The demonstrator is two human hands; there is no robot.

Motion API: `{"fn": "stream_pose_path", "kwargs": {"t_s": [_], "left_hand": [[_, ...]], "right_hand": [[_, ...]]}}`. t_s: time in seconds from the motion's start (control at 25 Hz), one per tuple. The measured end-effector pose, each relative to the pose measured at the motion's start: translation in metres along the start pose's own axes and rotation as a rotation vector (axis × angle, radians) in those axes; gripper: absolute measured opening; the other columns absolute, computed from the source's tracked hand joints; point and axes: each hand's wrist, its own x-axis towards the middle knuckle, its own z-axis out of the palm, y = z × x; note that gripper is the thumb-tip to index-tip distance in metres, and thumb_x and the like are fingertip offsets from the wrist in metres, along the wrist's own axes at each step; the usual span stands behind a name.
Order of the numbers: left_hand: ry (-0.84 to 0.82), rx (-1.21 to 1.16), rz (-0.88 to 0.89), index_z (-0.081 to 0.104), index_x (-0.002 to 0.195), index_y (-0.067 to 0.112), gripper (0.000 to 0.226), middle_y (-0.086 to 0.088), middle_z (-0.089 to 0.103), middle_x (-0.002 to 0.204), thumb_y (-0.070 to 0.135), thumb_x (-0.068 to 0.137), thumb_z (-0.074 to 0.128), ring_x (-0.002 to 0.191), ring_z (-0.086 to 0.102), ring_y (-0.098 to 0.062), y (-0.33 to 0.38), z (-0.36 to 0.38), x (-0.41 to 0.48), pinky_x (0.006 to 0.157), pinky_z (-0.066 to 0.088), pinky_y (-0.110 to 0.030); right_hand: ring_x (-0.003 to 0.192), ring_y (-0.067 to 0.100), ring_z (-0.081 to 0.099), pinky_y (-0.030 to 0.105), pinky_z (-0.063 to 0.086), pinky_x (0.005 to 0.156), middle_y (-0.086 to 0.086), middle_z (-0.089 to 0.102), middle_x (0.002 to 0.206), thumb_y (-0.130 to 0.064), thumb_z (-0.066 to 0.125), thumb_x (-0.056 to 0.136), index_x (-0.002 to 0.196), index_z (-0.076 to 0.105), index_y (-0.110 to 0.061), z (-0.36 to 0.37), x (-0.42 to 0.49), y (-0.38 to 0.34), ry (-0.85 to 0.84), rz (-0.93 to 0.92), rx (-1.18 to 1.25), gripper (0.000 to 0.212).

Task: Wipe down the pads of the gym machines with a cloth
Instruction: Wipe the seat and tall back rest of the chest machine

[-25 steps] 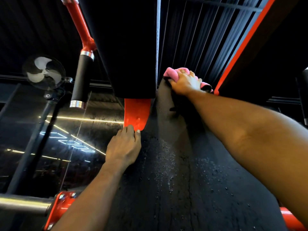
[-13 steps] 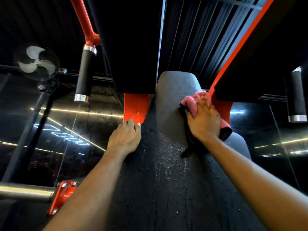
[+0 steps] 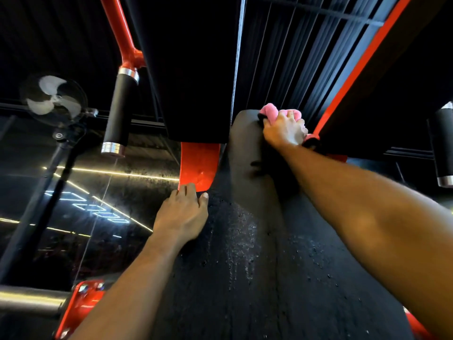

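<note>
Dim gym room, dark slatted ceiling overhead, glossy dark wall to the left carrying reflections of thin light strips. Nearest the camera: long black pad (image 3: 245, 278) of the machine, running away from the viewer, surface speckled with small wet droplets around its middle. Both bare forearms reach forward over it. Left hand (image 3: 182, 214) lies palm down on the pad's left edge, fingers together and loosely curled, tips touching the lower rim of an orange-red bracket (image 3: 199, 165); it grips nothing. Low at left, a steel bar (image 3: 29, 300) joins an orange-red frame piece (image 3: 81, 305). Farther along, right hand (image 3: 285, 131) is closed around a bunched pink cloth (image 3: 269, 111), pressing it against the rounded far end of the pad; a dark part of the cloth shows under the wrist. Hands are well apart. Above the bracket, a wide black panel (image 3: 196, 69). Left of it, an orange-red tube ends in a black grip (image 3: 120, 114) with metal collars. Beyond that, a standing fan (image 3: 52, 99) against the wall. A second black grip (image 3: 443, 146) sits at the right edge.
</note>
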Motion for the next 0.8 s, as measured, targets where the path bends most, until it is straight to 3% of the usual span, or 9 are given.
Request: {"fn": "stream_pose_path", "kwargs": {"t_s": [0.08,0.2,0.36,0.44,0.56,0.64,0.72,0.8], "left_hand": [[-0.007,0.001,0.017,0.043,0.117,0.014,0.034,-0.012,0.053,0.126,0.043,0.105,0.03,0.117,0.048,-0.031,-0.002,0.0,0.001,0.095,0.038,-0.044],[0.03,0.001,0.026,0.044,0.115,0.014,0.032,-0.014,0.054,0.126,0.042,0.104,0.03,0.116,0.05,-0.034,-0.003,0.003,0.0,0.093,0.04,-0.045],[0.011,-0.013,0.002,0.045,0.118,0.013,0.035,-0.014,0.054,0.126,0.041,0.105,0.027,0.116,0.05,-0.033,0.0,-0.002,-0.003,0.093,0.039,-0.045],[-0.007,-0.03,0.009,0.045,0.118,0.013,0.035,-0.012,0.053,0.125,0.041,0.106,0.027,0.115,0.05,-0.031,0.001,-0.005,-0.003,0.092,0.039,-0.044],[-0.04,-0.044,0.011,0.044,0.119,0.013,0.036,-0.011,0.052,0.126,0.042,0.106,0.027,0.116,0.049,-0.029,-0.002,-0.007,-0.001,0.094,0.039,-0.044],[-0.07,-0.049,0.014,0.044,0.12,0.013,0.036,-0.011,0.051,0.127,0.042,0.105,0.028,0.117,0.048,-0.028,-0.003,-0.009,0.0,0.097,0.039,-0.044],[-0.067,-0.061,0.019,0.044,0.119,0.013,0.034,-0.011,0.051,0.127,0.041,0.105,0.03,0.118,0.047,-0.028,-0.004,-0.008,0.0,0.098,0.039,-0.044],[-0.033,-0.048,0.032,0.044,0.117,0.014,0.032,-0.01,0.052,0.126,0.041,0.105,0.031,0.117,0.048,-0.028,-0.005,-0.005,-0.002,0.096,0.039,-0.044]], "right_hand": [[0.13,0.038,0.044,0.051,0.036,0.107,0.011,0.053,0.135,-0.054,0.046,0.098,0.134,0.056,-0.035,-0.008,0.015,-0.032,-0.09,-0.017,0.008,0.042],[0.123,0.038,0.048,0.05,0.037,0.103,0.009,0.054,0.135,-0.051,0.046,0.091,0.128,0.062,-0.027,0.007,0.003,-0.07,-0.158,-0.226,-0.057,0.047],[0.13,0.036,0.045,0.054,0.035,0.105,-0.004,0.05,0.149,-0.06,0.037,0.083,0.14,0.051,-0.036,0.015,-0.054,-0.035,-0.134,-0.532,-0.092,0.063],[0.131,0.034,0.046,0.054,0.04,0.103,-0.01,0.046,0.152,-0.065,0.037,0.086,0.146,0.041,-0.045,0.006,-0.064,-0.003,-0.071,-0.591,-0.071,0.063],[0.12,0.031,0.053,0.05,0.046,0.096,-0.012,0.051,0.141,-0.06,0.042,0.091,0.134,0.047,-0.05,0.006,-0.042,0.015,0.028,-0.503,-0.058,0.044],[0.118,0.033,0.052,0.049,0.043,0.095,-0.006,0.053,0.135,-0.057,0.044,0.091,0.127,0.053,-0.046,0.009,-0.006,0.007,0.065,-0.294,-0.035,0.039],[0.122,0.036,0.049,0.051,0.038,0.1,0.003,0.053,0.135,-0.057,0.044,0.091,0.127,0.057,-0.042,0.004,0.024,-0.012,-0.013,-0.038,0.014,0.041],[0.124,0.037,0.049,0.051,0.037,0.102,0.009,0.054,0.135,-0.057,0.047,0.092,0.129,0.06,-0.035,0.005,0.032,-0.033,-0.082,0.002,-0.009,0.045]]}}
